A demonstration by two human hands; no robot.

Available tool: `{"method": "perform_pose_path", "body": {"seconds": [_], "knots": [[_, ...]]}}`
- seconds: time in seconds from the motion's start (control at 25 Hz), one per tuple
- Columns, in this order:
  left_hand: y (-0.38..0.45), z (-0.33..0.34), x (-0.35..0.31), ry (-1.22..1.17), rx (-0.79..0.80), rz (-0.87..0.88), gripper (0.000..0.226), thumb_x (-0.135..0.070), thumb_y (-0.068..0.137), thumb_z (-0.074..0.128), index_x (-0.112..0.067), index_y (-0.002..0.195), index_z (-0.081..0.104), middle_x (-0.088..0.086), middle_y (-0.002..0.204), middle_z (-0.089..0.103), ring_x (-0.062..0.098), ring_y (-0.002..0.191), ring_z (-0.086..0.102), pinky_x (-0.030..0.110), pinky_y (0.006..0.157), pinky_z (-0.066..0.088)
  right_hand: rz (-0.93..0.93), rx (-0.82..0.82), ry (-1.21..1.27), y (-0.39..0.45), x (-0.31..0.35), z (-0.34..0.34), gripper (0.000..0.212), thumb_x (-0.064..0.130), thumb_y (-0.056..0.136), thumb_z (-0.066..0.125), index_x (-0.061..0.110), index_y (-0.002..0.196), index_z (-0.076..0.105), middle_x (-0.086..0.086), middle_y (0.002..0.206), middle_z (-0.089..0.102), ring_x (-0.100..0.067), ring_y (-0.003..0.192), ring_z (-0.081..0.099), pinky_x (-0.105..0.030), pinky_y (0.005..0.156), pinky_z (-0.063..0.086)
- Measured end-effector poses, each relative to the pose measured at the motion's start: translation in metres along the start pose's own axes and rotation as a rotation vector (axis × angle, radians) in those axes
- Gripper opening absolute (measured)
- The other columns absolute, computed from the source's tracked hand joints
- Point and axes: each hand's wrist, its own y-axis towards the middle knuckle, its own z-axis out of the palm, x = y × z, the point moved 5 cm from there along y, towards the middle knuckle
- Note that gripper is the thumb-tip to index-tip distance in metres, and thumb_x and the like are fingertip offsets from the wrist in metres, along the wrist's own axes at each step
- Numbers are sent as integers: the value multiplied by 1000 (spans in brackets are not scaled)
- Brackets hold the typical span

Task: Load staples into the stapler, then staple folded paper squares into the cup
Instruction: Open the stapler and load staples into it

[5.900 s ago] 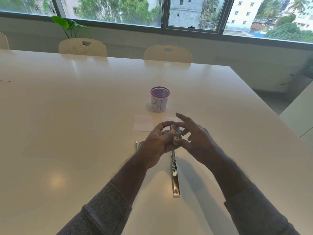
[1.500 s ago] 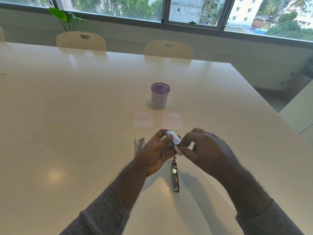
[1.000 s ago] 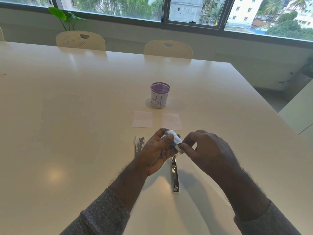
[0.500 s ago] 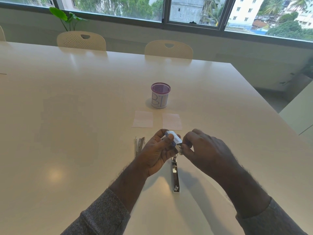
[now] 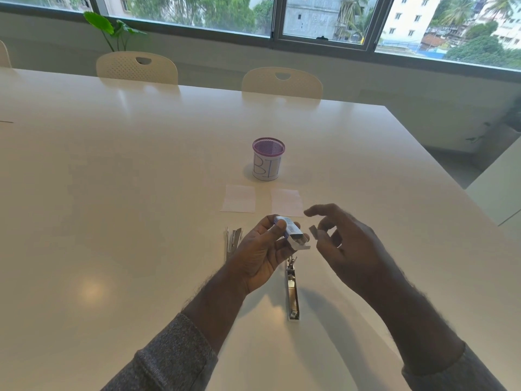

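My left hand [image 5: 260, 256] grips a small blue and white staple box [image 5: 291, 232], its near end flap open. My right hand [image 5: 342, 246] is just right of the box and pinches a short strip of staples [image 5: 313, 232] between thumb and fingers, index finger stretched out. The metal stapler [image 5: 292, 292] lies opened flat on the table below my hands. A second metal stapler part [image 5: 233, 240] lies to the left of my left hand. Two white paper squares [image 5: 239, 198] [image 5: 286, 201] lie beyond my hands, in front of the purple mesh cup [image 5: 268, 159].
The white table [image 5: 112, 193] stretches wide to the left and far side. Two cream chairs [image 5: 137, 67] [image 5: 282, 83] stand at its far edge. The table's right edge runs diagonally near a second white surface [image 5: 499, 190].
My right hand has pulled away from the box's open end to the right, now holding a staple strip. The left hand still holds the box in the same place.
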Motion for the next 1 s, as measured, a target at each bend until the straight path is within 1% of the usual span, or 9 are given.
{"method": "perform_pose_path", "body": {"seconds": [0.12, 0.24, 0.32, 0.48, 0.6, 0.68, 0.76, 0.84, 1.0], "knots": [[0, -1, -1, -15, 4, 4, 29, -18, 88, 57, -4, 112, 52, 18, 103, 70, 30, 87, 74, 30, 70, 61, 80, 21, 161, -1, -7, 4, 32, 7, 95, 48, 33, 101, 66, 9, 86, 59, -11, 61, 60, -26, 61, 53], [-1, 0, 0, -3, 4, -7, 33, -20, 87, 56, -3, 115, 51, 17, 102, 71, 31, 88, 74, 29, 69, 62, 345, 55, 621, -3, -20, 10, 23, -3, 92, 48, 12, 92, 66, -7, 81, 57, -17, 56, 60, -34, 61, 58], [-1, 0, 0, -3, -14, -14, 34, -21, 85, 58, -5, 114, 53, 16, 101, 72, 31, 88, 74, 29, 71, 62, 467, 96, 866, -5, -27, 14, 10, 4, 85, 56, 7, 90, 65, -11, 80, 59, -21, 61, 63, -39, 65, 58], [0, -3, -1, 8, -30, -7, 34, -22, 84, 59, -6, 113, 55, 15, 101, 73, 31, 90, 73, 30, 75, 62, 604, 73, 1135, -8, -42, 20, 22, -4, 94, 44, 3, 95, 65, -13, 85, 71, -24, 71, 70, -33, 67, 60], [-1, -4, -1, 12, -34, -14, 34, -22, 84, 59, -6, 113, 54, 15, 100, 73, 31, 90, 74, 30, 76, 61, 649, 79, 1219, -10, -49, 24, 23, -1, 88, 43, 1, 94, 65, -12, 81, 65, -19, 63, 64, -29, 58, 57], [0, -4, -1, 15, -35, -8, 36, -22, 84, 59, -4, 115, 53, 15, 100, 72, 30, 89, 73, 31, 78, 60, 617, 121, 1169, -11, -48, 25, 17, 9, 77, 53, 5, 88, 64, -7, 73, 52, -14, 54, 50, -28, 51, 47], [2, -4, -2, 17, -36, 4, 37, -21, 85, 59, -2, 116, 51, 15, 100, 72, 30, 89, 73, 32, 79, 60, 458, 105, 838, -10, -43, 24, 8, 13, 78, 68, 12, 85, 64, -4, 68, 46, -14, 53, 40, -28, 51, 38], [2, -3, -3, 17, -29, 15, 36, -21, 86, 58, -2, 115, 51, 15, 100, 71, 28, 88, 73, 30, 76, 62, 227, 15, 441, -9, -31, 22, 16, 12, 80, 78, 19, 84, 64, 1, 61, 41, -13, 54, 34, -24, 54, 33], [1, 1, -3, 23, -39, 8, 36, -21, 84, 59, -4, 114, 50, 14, 98, 72, 22, 80, 73, 26, 65, 60, -57, -160, 115, -9, -15, 23, 21, 11, 76, 81, 26, 80, 68, 11, 57, 41, -8, 55, 42, -9, 52, 32]]}}
